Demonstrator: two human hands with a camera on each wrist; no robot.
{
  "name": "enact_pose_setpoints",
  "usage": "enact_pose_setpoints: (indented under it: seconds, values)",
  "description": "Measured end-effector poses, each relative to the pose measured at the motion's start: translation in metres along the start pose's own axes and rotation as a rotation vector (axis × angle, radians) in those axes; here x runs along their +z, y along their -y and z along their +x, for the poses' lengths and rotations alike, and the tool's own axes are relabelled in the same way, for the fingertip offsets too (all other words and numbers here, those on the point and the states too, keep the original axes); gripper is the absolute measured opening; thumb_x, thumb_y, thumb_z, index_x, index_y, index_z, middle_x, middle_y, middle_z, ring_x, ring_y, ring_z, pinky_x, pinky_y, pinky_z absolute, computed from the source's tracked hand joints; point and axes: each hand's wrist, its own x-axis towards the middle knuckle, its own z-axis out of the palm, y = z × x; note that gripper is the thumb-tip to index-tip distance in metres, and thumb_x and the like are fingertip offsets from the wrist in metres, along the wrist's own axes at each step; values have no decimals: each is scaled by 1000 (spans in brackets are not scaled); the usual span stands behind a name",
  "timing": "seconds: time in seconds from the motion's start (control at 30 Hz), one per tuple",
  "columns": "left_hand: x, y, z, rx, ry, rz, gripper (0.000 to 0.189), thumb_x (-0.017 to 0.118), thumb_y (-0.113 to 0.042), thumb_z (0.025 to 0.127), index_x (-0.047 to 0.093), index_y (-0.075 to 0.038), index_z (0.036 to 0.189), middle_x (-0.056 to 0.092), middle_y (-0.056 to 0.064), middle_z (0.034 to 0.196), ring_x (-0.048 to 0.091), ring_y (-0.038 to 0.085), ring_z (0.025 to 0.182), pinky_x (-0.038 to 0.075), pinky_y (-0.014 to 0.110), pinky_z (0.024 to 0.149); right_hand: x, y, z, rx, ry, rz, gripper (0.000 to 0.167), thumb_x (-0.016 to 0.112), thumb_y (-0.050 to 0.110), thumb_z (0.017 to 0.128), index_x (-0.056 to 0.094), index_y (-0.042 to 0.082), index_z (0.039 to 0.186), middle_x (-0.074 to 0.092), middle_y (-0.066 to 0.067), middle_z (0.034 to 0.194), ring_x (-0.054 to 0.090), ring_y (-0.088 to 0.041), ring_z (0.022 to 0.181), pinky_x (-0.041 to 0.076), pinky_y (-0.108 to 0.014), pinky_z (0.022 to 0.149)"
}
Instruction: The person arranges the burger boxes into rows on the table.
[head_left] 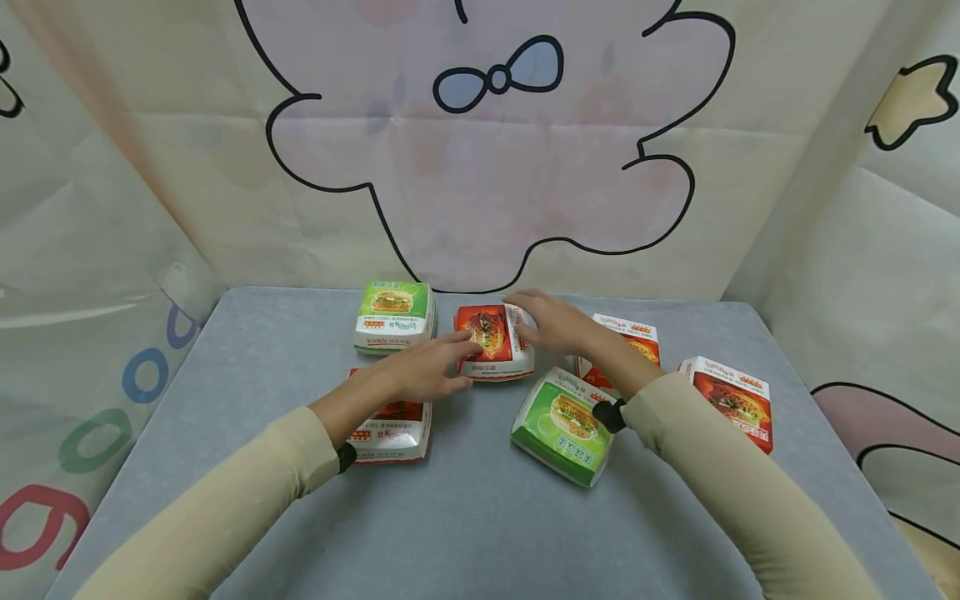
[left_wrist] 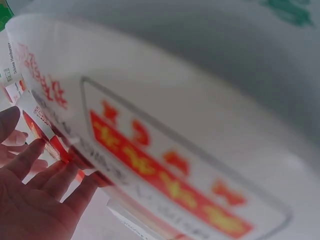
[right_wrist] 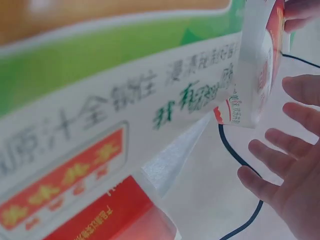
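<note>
A red and white burger box lies at the middle back of the table, between the two hands. My left hand reaches to its left side, fingertips right at the lid's edge. From the right, my right hand comes over the box's right edge with loosely bent fingers. Seen from the left wrist, the left hand has its fingers extended and spread. The right wrist view shows the right hand with fingers spread and nothing between them. Under the left forearm sits another red burger box, partly covered.
A green burger box stands at the back left. Another green box lies tilted under the right wrist. Behind the right forearm is a red box, partly hidden, with one more red box further right. A printed curtain borders the grey table.
</note>
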Motion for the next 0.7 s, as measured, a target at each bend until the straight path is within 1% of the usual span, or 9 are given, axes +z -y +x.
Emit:
enact_pose_setpoints:
  seconds: [0.1,0.2,0.3,0.37,0.57,0.7]
  values:
    - [0,1,0,3,-5,0,58,64,-31,98,45,-14,150,25,10,163,31,30,146,30,53,114,0,-4,4,-19,35,25,55,53,11,97,41,4,151,31,-26,156,35,-43,141,34,-58,109]
    - [-1,1,0,8,-11,-5,57,64,-31,98,45,-14,149,26,11,162,32,30,145,30,52,114,1,-7,7,-17,76,54,61,56,9,93,41,6,151,29,-26,157,32,-43,142,33,-59,110]
    - [-1,1,0,16,-15,-14,56,63,-30,98,45,-14,149,27,12,162,33,31,145,30,52,114,0,-9,7,-8,108,70,66,61,10,89,41,6,152,31,-25,157,30,-42,143,31,-59,111]
    - [-2,1,0,13,-16,-23,57,63,-29,98,45,-14,149,26,12,162,32,31,145,30,52,114,0,-9,7,-10,118,76,66,63,12,90,40,4,151,34,-24,155,31,-41,143,29,-57,113]
    - [-4,2,-1,5,-43,-45,59,63,-29,98,42,-14,151,23,15,163,28,32,147,29,52,114,-1,-9,3,10,111,81,66,68,19,92,41,0,149,43,-21,151,37,-39,141,32,-54,112]
    - [-5,2,-1,-2,-56,-52,62,63,-30,98,39,-15,154,21,15,163,26,32,148,28,53,115,1,-7,1,67,94,25,67,69,28,92,43,2,149,45,-19,149,39,-37,139,35,-55,110]
